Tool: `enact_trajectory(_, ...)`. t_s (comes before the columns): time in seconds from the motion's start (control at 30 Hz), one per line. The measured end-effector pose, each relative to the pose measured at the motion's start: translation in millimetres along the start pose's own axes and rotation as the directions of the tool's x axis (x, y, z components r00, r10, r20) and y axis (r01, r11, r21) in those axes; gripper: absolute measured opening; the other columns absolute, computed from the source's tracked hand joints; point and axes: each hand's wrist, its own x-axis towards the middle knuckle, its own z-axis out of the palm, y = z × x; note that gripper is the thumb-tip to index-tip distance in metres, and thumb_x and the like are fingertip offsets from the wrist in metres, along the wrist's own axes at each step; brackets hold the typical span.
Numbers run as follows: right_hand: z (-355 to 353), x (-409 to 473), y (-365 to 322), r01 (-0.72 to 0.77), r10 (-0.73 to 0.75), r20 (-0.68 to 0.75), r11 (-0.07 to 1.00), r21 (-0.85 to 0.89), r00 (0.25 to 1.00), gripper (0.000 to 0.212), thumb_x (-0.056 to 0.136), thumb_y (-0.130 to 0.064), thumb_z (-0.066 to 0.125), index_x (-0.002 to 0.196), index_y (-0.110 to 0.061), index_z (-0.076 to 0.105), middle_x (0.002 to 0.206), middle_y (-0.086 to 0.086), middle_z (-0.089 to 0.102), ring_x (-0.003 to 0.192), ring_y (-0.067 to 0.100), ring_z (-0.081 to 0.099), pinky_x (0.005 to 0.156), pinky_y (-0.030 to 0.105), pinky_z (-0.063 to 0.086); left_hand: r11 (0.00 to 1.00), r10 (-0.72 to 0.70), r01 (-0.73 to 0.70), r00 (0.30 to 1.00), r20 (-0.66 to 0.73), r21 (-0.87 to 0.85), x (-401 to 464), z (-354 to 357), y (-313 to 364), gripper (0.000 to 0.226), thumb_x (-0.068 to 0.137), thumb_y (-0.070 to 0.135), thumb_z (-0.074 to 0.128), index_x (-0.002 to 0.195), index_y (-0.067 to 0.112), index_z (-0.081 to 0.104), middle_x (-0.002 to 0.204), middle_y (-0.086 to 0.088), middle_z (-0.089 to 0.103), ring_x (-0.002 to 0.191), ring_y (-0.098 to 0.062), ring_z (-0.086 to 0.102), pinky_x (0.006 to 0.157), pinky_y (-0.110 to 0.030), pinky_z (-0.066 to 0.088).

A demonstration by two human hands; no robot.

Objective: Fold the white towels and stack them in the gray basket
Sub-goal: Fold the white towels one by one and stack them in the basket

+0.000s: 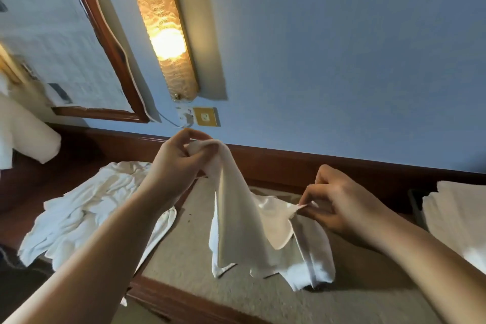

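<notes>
Hanging in soft folds above the beige stone-look counter (263, 302), the white towel (236, 218) is thin and smooth. The left hand (178, 160) grips its bunched top; the right hand (339, 202) pinches a corner. A crumpled towel pile (86, 208) lies left.

A white cloth towel (244, 216) hangs above the beige tabletop (355, 284); a crumpled white towel heap (86, 208) lies at its nine o'clock, folded white towels (457, 218) at three.
</notes>
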Motion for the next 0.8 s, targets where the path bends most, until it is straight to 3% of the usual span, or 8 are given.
enact_trajectory(0.1, -7.4, 9.2, -21.7, -0.035, 0.06, -0.051, 0.917, 0.397, 0.997, 0.01, 0.095, -0.041, 0.07, 0.089, -0.036, 0.065, 0.095, -0.014, 0.064, 0.087, 0.002, 0.064, 0.07, 0.018, 0.051, 0.977, -0.025, 0.027, 1.0, 0.012, -0.213, 0.0, -2.1, 23.4, 0.035, 0.08, 0.027, 0.085, 0.112, 0.021, 0.074, 0.105, -0.013, 0.076, 0.098, -0.032, 0.075, 0.088, -0.05, 0.063)
enact_trajectory(0.17, -14.7, 16.2, -37.7, -0.041, 0.074, -0.041, 0.844, 0.535, 0.996, 0.01, 0.099, -0.037, 0.066, 0.09, -0.033, 0.063, 0.089, -0.011, 0.069, 0.079, 0.005, 0.066, 0.065, 0.019, 0.05, 0.959, 0.002, 0.001, 1.0, 0.009, -0.284, 2.3, -5.6, 41.5, 0.037, 0.081, 0.027, 0.086, 0.115, 0.014, 0.076, 0.108, -0.014, 0.077, 0.103, -0.035, 0.074, 0.093, -0.051, 0.061)
enact_trajectory(0.23, -19.5, 25.4, -52.9, -0.015, 0.047, -0.04, 0.808, 0.59, 0.998, 0.007, 0.101, -0.033, 0.064, 0.094, -0.031, 0.065, 0.089, -0.007, 0.07, 0.082, 0.012, 0.067, 0.068, 0.027, 0.056, 0.971, 0.064, -0.064, 0.998, -0.01, -0.23, 8.1, -7.2, 59.4, 0.03, 0.083, 0.029, 0.086, 0.108, 0.013, 0.079, 0.103, -0.012, 0.078, 0.1, -0.033, 0.075, 0.092, -0.05, 0.062)
enact_trajectory(0.37, -17.3, 48.7, -85.7, 0.06, -0.018, -0.082, 0.833, 0.55, 0.996, 0.008, 0.103, -0.03, 0.062, 0.103, -0.036, 0.068, 0.096, -0.02, 0.072, 0.095, 0.002, 0.067, 0.079, 0.016, 0.053, 0.955, 0.276, -0.267, 0.959, -0.06, 0.133, 25.2, 0.9, 100.6, 0.02, 0.093, 0.042, 0.075, 0.095, 0.022, 0.078, 0.086, 0.002, 0.076, 0.079, -0.015, 0.074, 0.071, -0.041, 0.065)
enact_trajectory(0.5, -9.7, 73.4, -105.8, 0.016, 0.117, -0.258, 0.887, 0.461, 0.959, 0.01, 0.098, -0.044, 0.066, 0.104, -0.036, 0.067, 0.093, -0.018, 0.075, 0.087, 0.002, 0.071, 0.075, 0.013, 0.055, 0.842, 0.446, -0.438, 0.894, 0.05, 0.314, 40.3, 11.6, 133.6, 0.026, 0.099, 0.042, 0.067, 0.088, 0.018, 0.072, 0.08, -0.004, 0.071, 0.074, -0.025, 0.068, 0.068, -0.045, 0.057)
enact_trajectory(0.57, -7.0, 87.5, -103.6, -0.007, 0.18, -0.428, 0.927, 0.375, 0.886, 0.029, 0.088, -0.056, 0.074, 0.105, -0.036, 0.06, 0.092, -0.017, 0.074, 0.08, 0.001, 0.072, 0.069, 0.004, 0.051, 0.81, 0.476, -0.485, 0.872, 0.113, 0.329, 44.6, 15.4, 145.2, 0.027, 0.099, 0.045, 0.065, 0.087, 0.022, 0.073, 0.079, 0.001, 0.071, 0.073, -0.022, 0.068, 0.068, -0.044, 0.056)
enact_trajectory(0.67, -12.1, 103.9, -96.7, -0.072, 0.276, -0.567, 0.932, 0.356, 0.776, 0.056, 0.074, -0.069, 0.077, 0.11, -0.035, 0.05, 0.073, -0.016, 0.065, 0.059, 0.003, 0.064, 0.058, 0.009, 0.047, 0.787, 0.507, -0.541, 0.841, 0.188, 0.298, 49.9, 20.9, 156.8, 0.023, 0.101, 0.041, 0.065, 0.086, 0.026, 0.074, 0.079, 0.006, 0.073, 0.07, -0.016, 0.066, 0.061, -0.03, 0.053)
enact_trajectory(0.8, -34.8, 118.1, -85.4, -0.108, 0.3, -0.466, 0.912, 0.395, 0.832, 0.057, 0.084, -0.049, 0.081, 0.129, -0.038, 0.048, 0.064, -0.009, 0.062, 0.062, 0.006, 0.064, 0.061, 0.02, 0.052, 0.748, 0.55, -0.61, 0.79, 0.27, 0.261, 59.6, 18.7, 163.2, 0.012, 0.102, 0.038, 0.065, 0.095, 0.034, 0.074, 0.09, 0.02, 0.072, 0.081, -0.003, 0.068, 0.067, -0.018, 0.056)
